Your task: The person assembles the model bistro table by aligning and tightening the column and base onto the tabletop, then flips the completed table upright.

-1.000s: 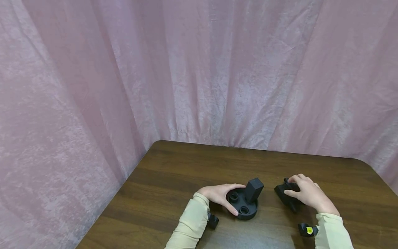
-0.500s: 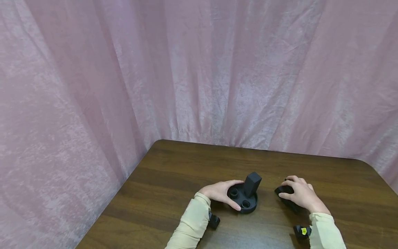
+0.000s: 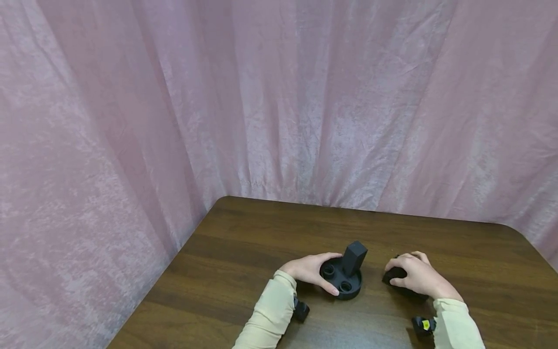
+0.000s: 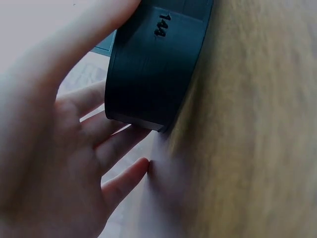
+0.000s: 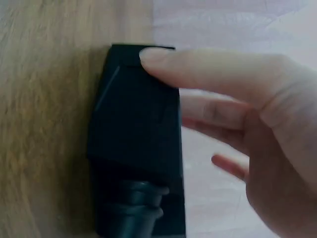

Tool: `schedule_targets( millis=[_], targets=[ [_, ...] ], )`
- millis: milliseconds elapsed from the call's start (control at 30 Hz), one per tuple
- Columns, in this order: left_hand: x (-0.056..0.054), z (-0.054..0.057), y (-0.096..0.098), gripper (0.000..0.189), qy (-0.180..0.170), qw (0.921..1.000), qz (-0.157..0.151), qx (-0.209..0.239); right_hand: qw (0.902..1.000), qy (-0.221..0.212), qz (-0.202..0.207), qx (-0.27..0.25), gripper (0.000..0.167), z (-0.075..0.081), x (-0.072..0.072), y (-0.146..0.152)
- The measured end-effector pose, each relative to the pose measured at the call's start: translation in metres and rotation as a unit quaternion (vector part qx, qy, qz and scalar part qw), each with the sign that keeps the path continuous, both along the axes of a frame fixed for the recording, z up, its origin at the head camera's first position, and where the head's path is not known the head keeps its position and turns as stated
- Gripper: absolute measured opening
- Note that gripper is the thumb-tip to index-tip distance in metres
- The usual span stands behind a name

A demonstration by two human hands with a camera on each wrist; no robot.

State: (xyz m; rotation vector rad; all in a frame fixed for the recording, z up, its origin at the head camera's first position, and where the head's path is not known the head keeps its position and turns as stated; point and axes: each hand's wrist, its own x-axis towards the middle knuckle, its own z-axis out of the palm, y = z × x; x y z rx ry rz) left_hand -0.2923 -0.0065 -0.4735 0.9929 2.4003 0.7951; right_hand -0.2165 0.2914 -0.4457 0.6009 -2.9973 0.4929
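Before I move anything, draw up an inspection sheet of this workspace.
Surface: brown wood-grain table, rounded far corners.
Job's things: round black base with a rectangular block standing up from it; angular black part with a stepped round peg, apart from the base.
Clutter: nothing seen.
Hands: left hand grips the base's rim; right hand holds the angular part, thumb on one face, hiding much of it from the head view.
Cables: nothing seen.
Surroundings: pink curtain behind and to the left; pale sleeves on both arms.
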Motion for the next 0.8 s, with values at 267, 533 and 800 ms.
schedule_targets(
  millis=[267, 533, 800],
  targets=[
    [0.001, 0.003, 0.001, 0.092, 0.013, 0.9999, 0.007, 0.001, 0.9955, 0.004, 0.065, -0.069, 0.026, 0.021, 0.003, -0.01],
    [0.003, 0.005, 0.002, 0.093, 0.0, 1.0, -0.006, 0.004, 0.9712, 0.034, 0.149, -0.183, 0.033, 0.036, 0.012, -0.027],
    [0.003, 0.009, -0.003, 0.098, -0.042, 0.9986, -0.028, -0.012, 0.9376, 0.052, 0.209, -0.272, 0.041, 0.039, 0.011, -0.046]
  ],
)
